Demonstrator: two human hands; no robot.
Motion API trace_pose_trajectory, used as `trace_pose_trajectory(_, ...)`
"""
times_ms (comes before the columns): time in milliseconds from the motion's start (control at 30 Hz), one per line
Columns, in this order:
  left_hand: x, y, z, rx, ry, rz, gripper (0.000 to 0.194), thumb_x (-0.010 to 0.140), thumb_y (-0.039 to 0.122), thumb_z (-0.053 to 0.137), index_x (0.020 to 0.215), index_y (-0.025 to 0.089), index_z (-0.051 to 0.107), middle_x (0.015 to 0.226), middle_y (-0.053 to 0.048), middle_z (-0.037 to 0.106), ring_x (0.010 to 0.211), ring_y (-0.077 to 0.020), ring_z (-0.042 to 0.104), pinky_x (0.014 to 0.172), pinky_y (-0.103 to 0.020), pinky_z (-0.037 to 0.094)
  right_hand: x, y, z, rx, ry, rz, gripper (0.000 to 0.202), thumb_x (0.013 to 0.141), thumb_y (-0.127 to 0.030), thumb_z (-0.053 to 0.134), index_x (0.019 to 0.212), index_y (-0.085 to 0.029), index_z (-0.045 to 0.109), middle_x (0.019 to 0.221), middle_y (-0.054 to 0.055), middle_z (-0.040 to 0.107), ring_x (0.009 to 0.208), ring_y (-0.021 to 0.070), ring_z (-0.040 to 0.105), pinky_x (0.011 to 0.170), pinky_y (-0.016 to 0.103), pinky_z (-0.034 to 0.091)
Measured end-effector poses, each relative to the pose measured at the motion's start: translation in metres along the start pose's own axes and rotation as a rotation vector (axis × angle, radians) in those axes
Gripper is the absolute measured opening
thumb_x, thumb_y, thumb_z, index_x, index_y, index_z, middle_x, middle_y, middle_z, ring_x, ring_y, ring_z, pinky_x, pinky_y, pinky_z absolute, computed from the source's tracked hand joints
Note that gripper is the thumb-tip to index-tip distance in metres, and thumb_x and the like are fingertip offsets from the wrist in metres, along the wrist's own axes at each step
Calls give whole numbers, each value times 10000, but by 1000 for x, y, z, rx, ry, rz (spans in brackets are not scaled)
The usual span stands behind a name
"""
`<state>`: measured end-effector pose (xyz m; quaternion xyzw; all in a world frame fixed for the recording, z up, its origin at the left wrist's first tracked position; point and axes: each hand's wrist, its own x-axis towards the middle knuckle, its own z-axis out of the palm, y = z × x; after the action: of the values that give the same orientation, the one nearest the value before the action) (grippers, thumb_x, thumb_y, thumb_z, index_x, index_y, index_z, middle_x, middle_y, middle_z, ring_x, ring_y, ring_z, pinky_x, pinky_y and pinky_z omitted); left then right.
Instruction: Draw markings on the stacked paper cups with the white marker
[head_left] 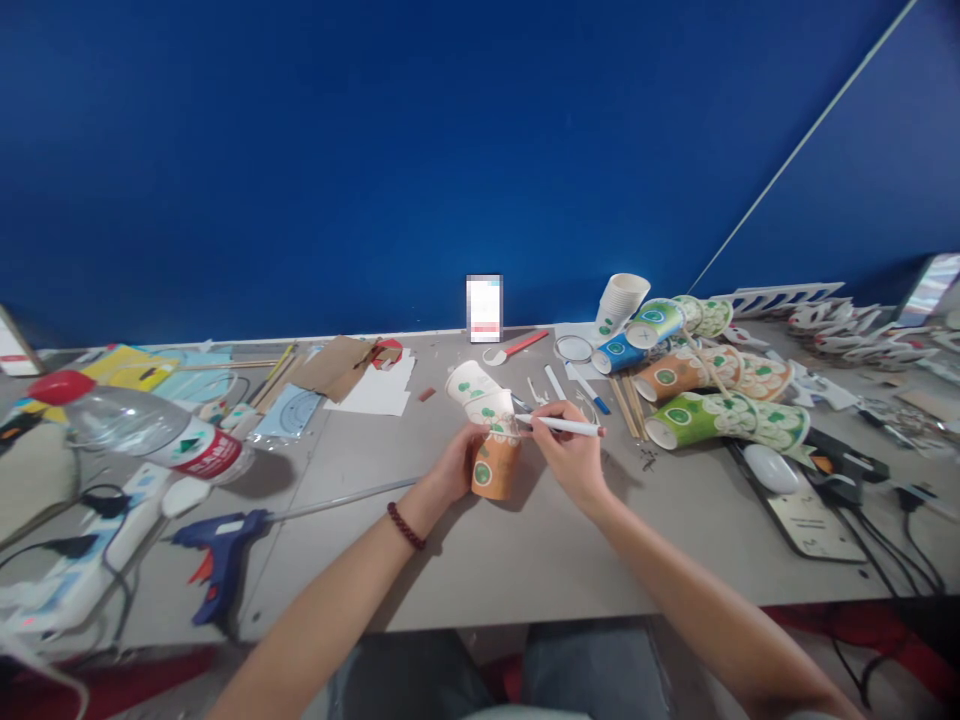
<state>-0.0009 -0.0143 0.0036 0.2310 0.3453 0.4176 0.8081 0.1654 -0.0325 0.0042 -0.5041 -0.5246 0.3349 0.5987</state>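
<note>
My left hand point(455, 463) grips an orange paper cup point(495, 466) standing upside down on the grey table point(525, 560). A white paper cup point(474, 388) with green print lies joined to its top, tilted toward the back left. My right hand point(571, 450) holds a white pen point(561, 425), whose tip touches the orange cup near where the two cups meet. A dark bead bracelet point(406, 526) is on my left wrist.
Several printed paper cups point(705, 395) lie in a pile at the right with wooden sticks and a blue-capped marker point(587, 387). A blue glue gun point(223, 545), a water bottle point(142, 432) and a power strip lie left. Cardboard, paper and a protractor sit at the back.
</note>
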Motion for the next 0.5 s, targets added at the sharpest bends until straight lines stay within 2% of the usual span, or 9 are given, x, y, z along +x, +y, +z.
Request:
trace_pose_trajectory(267, -1, 1, 0, 46, -40, 19, 274, 677, 280, 699, 875, 92, 724, 815, -102, 751, 723, -223, 663, 750, -332, 478, -1, -3, 0, 60, -1, 38, 144, 782, -315, 718, 752, -214, 620, 697, -4, 615, 634, 157, 619, 631, 310, 598)
trace_pose_trajectory(433, 1, -1, -1, 66, -20, 45, 345, 664, 297, 712, 937, 86, 719, 879, -125, 757, 785, -253, 686, 788, -358, 491, 6, -13, 1, 376, 79, 135, 267, 753, -441, 772, 810, -229, 620, 733, -15, 643, 692, 161, 670, 641, 309, 619)
trace_pose_trajectory(500, 2, -1, -2, 56, -17, 39, 350, 668, 311, 715, 940, 91, 715, 878, -123, 756, 783, -256, 688, 795, -368, 492, 10, -17, -2, 525, 43, 196, 284, 754, -464, 776, 844, -246, 618, 741, -21, 674, 711, 158, 684, 656, 303, 618)
